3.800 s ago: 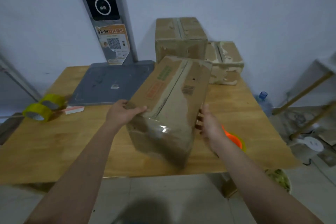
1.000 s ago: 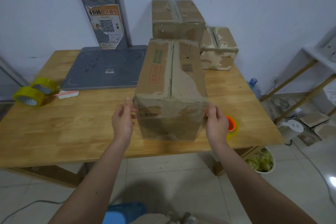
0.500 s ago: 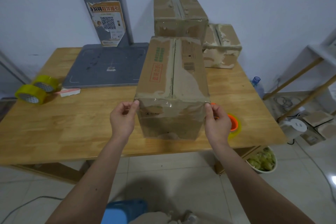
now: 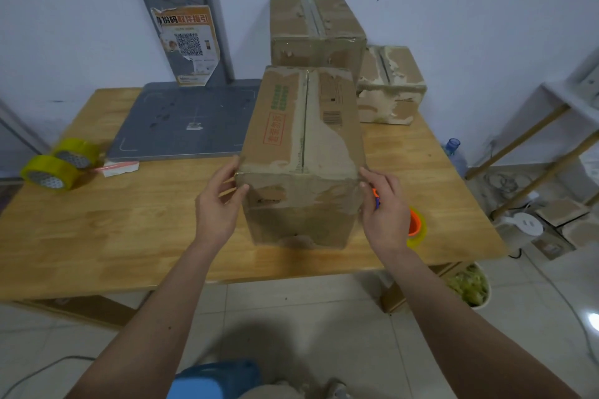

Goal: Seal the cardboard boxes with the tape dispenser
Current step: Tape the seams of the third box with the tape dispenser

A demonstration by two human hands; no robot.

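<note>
Hands flank the worn cardboard box (image 4: 303,152) on the wooden table (image 4: 136,230): left hand (image 4: 217,206) and right hand (image 4: 384,209), fingers relaxed, touch its near corners. Its top shows a barcode, red and green unreadable print, and an untaped centre seam.

The right hand (image 4: 385,214) hid most of the orange dispenser (image 4: 416,223) near the table's (image 4: 97,236) right front corner. The near box (image 4: 303,152) covered the tall box's (image 4: 316,32) lower front and the grey plate's (image 4: 184,123) right edge. Box print was unreadably small.
</note>
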